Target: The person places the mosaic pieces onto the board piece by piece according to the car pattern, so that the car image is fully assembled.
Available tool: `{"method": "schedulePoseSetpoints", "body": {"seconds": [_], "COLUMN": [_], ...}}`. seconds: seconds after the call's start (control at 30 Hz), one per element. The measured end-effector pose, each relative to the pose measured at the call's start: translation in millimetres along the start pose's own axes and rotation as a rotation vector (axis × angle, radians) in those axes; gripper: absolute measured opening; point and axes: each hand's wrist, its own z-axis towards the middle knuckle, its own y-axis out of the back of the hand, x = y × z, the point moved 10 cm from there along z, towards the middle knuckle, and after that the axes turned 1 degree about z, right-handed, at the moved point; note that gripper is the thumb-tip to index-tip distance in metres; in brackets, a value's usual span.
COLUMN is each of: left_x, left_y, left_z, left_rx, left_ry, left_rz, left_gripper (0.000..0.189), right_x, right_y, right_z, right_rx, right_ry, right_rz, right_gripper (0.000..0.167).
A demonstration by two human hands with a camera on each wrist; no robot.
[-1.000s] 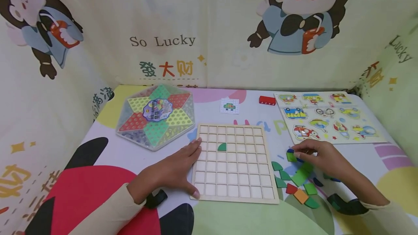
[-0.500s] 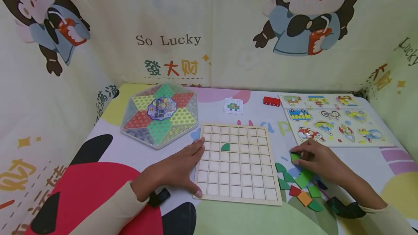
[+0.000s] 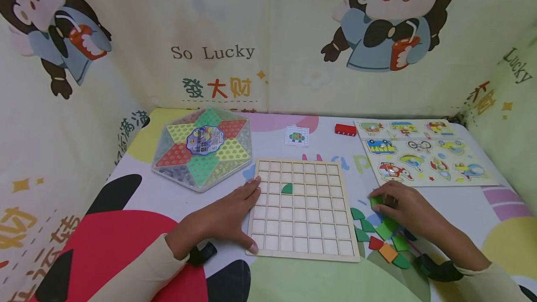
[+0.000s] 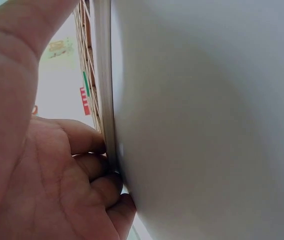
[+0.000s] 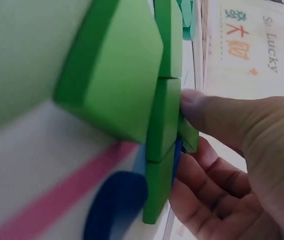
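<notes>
My left hand (image 3: 224, 213) rests along the left edge of a wooden grid board (image 3: 308, 257), thumb at the near corner. In the left wrist view, its fingertips lie against the board's rim (image 4: 103, 75). One dark green quarter-circle tile (image 3: 287, 188) sits in an upper cell. Right of the board, my right hand (image 3: 413, 206) pinches a light green square tile (image 3: 376, 202) between thumb and fingers, low over the loose tiles. The right wrist view shows the thumb beside several other green tiles (image 5: 164, 120), with a dark blue tile (image 5: 117, 205) below them.
Loose dark green quarter-circles (image 3: 362, 235), a red tile (image 3: 375, 243) and an orange tile (image 3: 388, 252) lie near the board's right edge. Farther back are a hexagonal Chinese checkers set (image 3: 203, 148), a pattern card (image 3: 297, 136), a red block (image 3: 346, 129) and a vehicle picture puzzle (image 3: 428, 153).
My right hand has closed its thumb and fingers on the light green square tile and stays over the pile. The left hand keeps its place on the board; the head view shifted slightly.
</notes>
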Motion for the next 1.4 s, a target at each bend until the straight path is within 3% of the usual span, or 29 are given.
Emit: {"method": "schedulePoseSetpoints", "body": {"seconds": [0.13, 0.3, 0.57, 0.7, 0.83, 1.07, 1.4], "left_x": [0.7, 0.6, 1.1, 0.9, -0.6, 0.1, -1.2], "left_y": [-0.3, 0.7, 1.7, 1.1, 1.3, 1.7, 3.0], "left_z": [0.5, 0.6, -1.4, -1.4, 0.3, 1.0, 1.6], "left_rx": [0.001, -0.003, -0.003, -0.005, -0.009, -0.002, -0.006], "left_ry": [0.001, 0.001, 0.006, 0.008, -0.004, -0.001, -0.014], "left_rz": [0.002, -0.006, 0.008, 0.010, 0.011, 0.009, -0.005], "left_gripper": [0.128, 0.128, 0.127, 0.127, 0.127, 0.129, 0.129], "right_x": [-7, -8, 4, 11, 18, 43, 80], "right_y": [-4, -3, 17, 17, 12, 2, -19], "right_z": [1.8, 2.5, 10.7, 18.3, 25.2, 40.6, 61.6], "right_rx": [0.042, 0.043, -0.106, -0.127, -0.108, -0.062, 0.021], "right_ry": [-0.052, -0.030, 0.044, 0.054, 0.049, 0.143, 0.168], "right_rz": [0.058, 0.060, 0.070, 0.086, 0.118, 0.241, 0.309], "right_gripper": [0.023, 0.021, 0.015, 0.013, 0.016, 0.029, 0.025]}}
